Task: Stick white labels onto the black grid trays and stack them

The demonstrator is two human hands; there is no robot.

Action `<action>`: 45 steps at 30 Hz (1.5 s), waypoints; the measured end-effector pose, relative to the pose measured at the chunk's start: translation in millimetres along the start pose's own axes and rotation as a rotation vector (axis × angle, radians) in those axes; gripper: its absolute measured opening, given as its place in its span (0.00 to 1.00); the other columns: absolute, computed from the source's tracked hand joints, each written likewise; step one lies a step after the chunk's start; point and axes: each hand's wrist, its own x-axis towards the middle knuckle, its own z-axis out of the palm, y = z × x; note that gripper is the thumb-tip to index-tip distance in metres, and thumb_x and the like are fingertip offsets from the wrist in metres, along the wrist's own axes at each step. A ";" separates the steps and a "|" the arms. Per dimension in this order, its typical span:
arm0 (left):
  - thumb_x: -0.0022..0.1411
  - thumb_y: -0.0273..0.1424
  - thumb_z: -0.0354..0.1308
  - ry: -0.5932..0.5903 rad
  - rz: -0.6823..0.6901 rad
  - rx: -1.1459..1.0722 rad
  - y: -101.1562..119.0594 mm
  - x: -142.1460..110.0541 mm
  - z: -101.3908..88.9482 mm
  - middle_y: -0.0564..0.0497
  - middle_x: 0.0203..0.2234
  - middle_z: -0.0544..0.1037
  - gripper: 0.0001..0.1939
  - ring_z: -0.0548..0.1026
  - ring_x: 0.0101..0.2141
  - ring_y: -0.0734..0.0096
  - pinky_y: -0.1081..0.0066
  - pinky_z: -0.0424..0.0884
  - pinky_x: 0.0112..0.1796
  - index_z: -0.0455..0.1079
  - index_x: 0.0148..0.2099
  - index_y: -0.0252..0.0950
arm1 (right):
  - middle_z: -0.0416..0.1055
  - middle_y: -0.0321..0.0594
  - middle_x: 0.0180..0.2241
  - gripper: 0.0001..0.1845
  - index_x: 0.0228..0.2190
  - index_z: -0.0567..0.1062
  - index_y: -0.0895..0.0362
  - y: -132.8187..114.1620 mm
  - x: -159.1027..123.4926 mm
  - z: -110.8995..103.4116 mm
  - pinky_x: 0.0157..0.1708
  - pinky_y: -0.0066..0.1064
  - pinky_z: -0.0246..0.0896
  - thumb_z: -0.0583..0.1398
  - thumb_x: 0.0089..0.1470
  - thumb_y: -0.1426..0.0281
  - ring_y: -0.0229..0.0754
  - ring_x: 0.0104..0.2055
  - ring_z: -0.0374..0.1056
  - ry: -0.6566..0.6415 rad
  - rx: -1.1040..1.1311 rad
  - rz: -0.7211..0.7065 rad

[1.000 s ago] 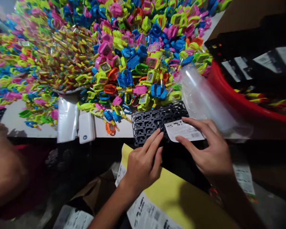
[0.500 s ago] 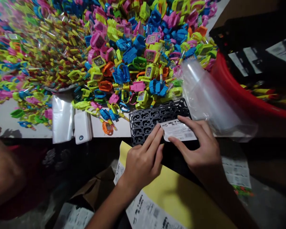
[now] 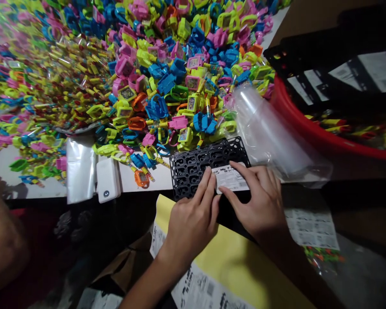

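Your left hand (image 3: 189, 227) is open and unclenched, its fingertips (image 3: 207, 172) pressing on a black plastic lattice card (image 3: 188, 169) at the edge of a white table (image 3: 159, 182). Your right hand (image 3: 257, 201) is also open, flat on a white printed paper label (image 3: 230, 180) lying across that lattice; neither hand visibly grips. A heap of bright plastic toy watches (image 3: 167, 73) touches the lattice's far edge, a clear plastic bag (image 3: 270, 137) lies to its right, and a yellow paper sheet (image 3: 231, 262) lies below your wrists.
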 end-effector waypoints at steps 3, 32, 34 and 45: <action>0.80 0.31 0.46 -0.009 0.001 0.056 2.1 0.4 1.1 0.49 0.75 0.57 0.26 0.80 0.25 0.75 0.66 0.76 0.24 0.60 0.75 0.33 | 0.72 0.47 0.42 0.25 0.60 0.76 0.58 -0.2 0.9 -1.9 0.52 0.53 0.62 0.65 0.66 0.60 0.60 0.47 0.68 -0.015 -0.060 -0.001; 0.79 0.27 0.46 0.032 -0.058 -0.108 3.2 -3.6 6.3 0.46 0.76 0.56 0.33 0.83 0.29 0.74 0.69 0.78 0.26 0.42 0.80 0.41 | 0.71 0.44 0.45 0.17 0.56 0.77 0.55 -7.6 5.7 -16.7 0.52 0.43 0.65 0.63 0.68 0.65 0.51 0.49 0.71 0.071 0.261 0.104; 0.79 0.28 0.46 0.069 -0.076 -0.165 2.5 -5.6 5.0 0.45 0.75 0.57 0.35 0.85 0.33 0.72 0.70 0.80 0.29 0.37 0.81 0.42 | 0.71 0.43 0.46 0.16 0.56 0.76 0.53 -7.7 5.1 -16.4 0.52 0.41 0.65 0.63 0.68 0.65 0.50 0.50 0.72 0.067 0.316 0.108; 0.79 0.26 0.46 0.089 -0.008 -0.170 -1.7 -8.3 4.3 0.46 0.75 0.59 0.34 0.86 0.40 0.71 0.70 0.83 0.35 0.40 0.80 0.41 | 0.73 0.43 0.44 0.17 0.56 0.75 0.56 -4.9 3.7 -8.1 0.52 0.43 0.59 0.63 0.69 0.65 0.51 0.47 0.70 0.038 0.172 0.014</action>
